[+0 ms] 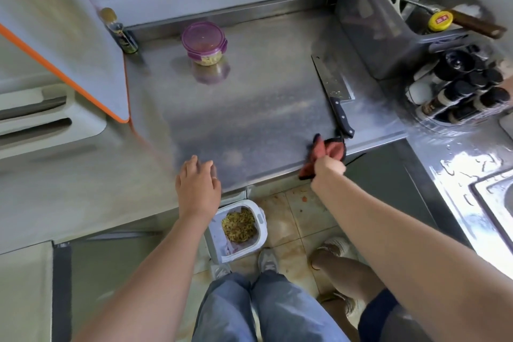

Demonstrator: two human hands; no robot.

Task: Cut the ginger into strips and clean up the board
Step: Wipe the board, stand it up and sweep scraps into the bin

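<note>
"Ginger (pixel 238 226): where is it, and what lies round the fingers?"

"Biggest first; the steel table (pixel 249 108) runs under and beyond both hands; the white board (pixel 72 36) with the orange rim stands on edge at the table's left end, well away from the left fingers (pixel 194 165), up and to their left."

"And on the floor?"

"A white bin (pixel 261 219) stands open below the table's near edge, just beneath the left hand (pixel 197 187); a heap of pale yellow shreds, ginger by the look of it, lies inside."

"The knife?"

"The cleaver (pixel 333 83) lies flat on the table just beyond the right hand (pixel 329 167), black handle nearest the fist, blade pointing away; small bits cling to the blade; a tub (pixel 204 44) with a purple lid stands well beyond the left fingers, near the back wall, with more pale shreds in its bottom."

"How do the fingers stand?"

"The left fingers are relaxed and a little spread, palm down over the table's near edge, holding nothing; whether they touch the steel I cannot tell; the right hand is a fist, its fingers curled tight round a red cloth (pixel 323 151); the cloth bunches out past the fist at the table's edge, close to the end of the cleaver's handle."
</note>
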